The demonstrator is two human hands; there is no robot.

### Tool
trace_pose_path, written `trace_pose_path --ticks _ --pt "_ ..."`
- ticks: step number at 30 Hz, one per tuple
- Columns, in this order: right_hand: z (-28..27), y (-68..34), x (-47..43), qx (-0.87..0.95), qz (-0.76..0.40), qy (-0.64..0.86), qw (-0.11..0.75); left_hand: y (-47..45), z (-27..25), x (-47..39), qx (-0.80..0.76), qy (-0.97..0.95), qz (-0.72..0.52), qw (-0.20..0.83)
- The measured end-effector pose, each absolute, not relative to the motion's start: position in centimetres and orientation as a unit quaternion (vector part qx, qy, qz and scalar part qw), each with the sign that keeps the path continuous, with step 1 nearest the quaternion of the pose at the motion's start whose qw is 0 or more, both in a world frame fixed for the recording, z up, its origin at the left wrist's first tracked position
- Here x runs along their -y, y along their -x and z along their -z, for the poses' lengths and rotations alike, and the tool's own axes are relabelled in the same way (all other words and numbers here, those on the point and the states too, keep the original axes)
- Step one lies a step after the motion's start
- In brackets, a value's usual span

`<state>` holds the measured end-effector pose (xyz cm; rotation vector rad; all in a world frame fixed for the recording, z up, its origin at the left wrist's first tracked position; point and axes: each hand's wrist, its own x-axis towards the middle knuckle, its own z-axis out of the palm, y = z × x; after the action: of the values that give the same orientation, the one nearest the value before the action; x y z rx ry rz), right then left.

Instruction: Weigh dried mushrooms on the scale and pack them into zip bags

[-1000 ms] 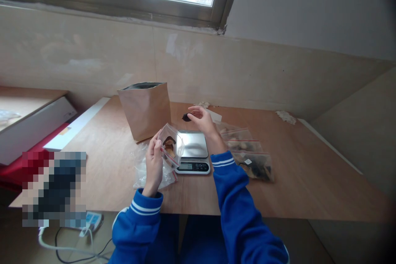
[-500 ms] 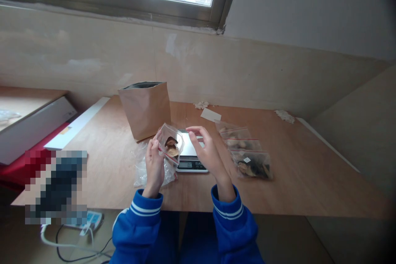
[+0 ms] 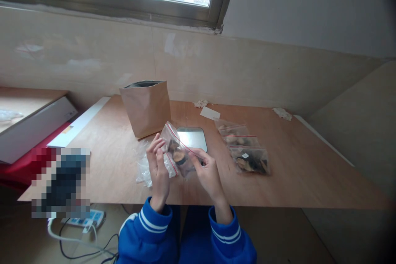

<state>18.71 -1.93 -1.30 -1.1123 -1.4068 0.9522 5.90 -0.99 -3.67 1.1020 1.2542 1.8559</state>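
Observation:
A clear zip bag (image 3: 176, 154) with a red seal line and dark-rimmed dried slices in it is held tilted in front of a kitchen scale (image 3: 192, 138). My right hand (image 3: 208, 175) pinches the bag at its right end, by the seal. At the bag's left edge is my left hand (image 3: 159, 173), fingers apart and upright; whether they touch the plastic is hard to see. Bag and right hand cover the scale's lower part and its display. Beneath the left hand lies a heap of clear zip bags (image 3: 144, 169).
A brown paper pouch (image 3: 147, 109) stands with its top open behind the left hand. Several filled zip bags (image 3: 251, 161) overlap at the right. A white card (image 3: 210, 113) and crumpled tissue (image 3: 201, 103) lie toward the wall. A power strip (image 3: 89, 218) with cables sits below the table edge.
My right hand has come down from above the scale and taken hold of the bag's right end. The bag has turned, its seal now slanting along the upper right, and the left fingers have spread.

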Motion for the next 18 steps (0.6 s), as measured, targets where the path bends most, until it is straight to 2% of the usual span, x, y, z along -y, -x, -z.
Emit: trace_pose_path --ticks 2,9,18 --pt "1.5 -20.0 1.8 0.575 -0.428 0.455 0.528 -5.1 4.3 0.4 -0.508 -0.423 -0.685 0.305" --pt "2.2 -22.5 2.0 0.519 -0.461 0.454 0.558 -3.3 5.5 -1.0 -0.457 -0.489 -0.615 0.418" --pt "1.9 -22.6 2.7 0.487 -0.443 0.446 0.607 -3.7 5.1 -0.5 -0.402 -0.463 -0.616 0.495"
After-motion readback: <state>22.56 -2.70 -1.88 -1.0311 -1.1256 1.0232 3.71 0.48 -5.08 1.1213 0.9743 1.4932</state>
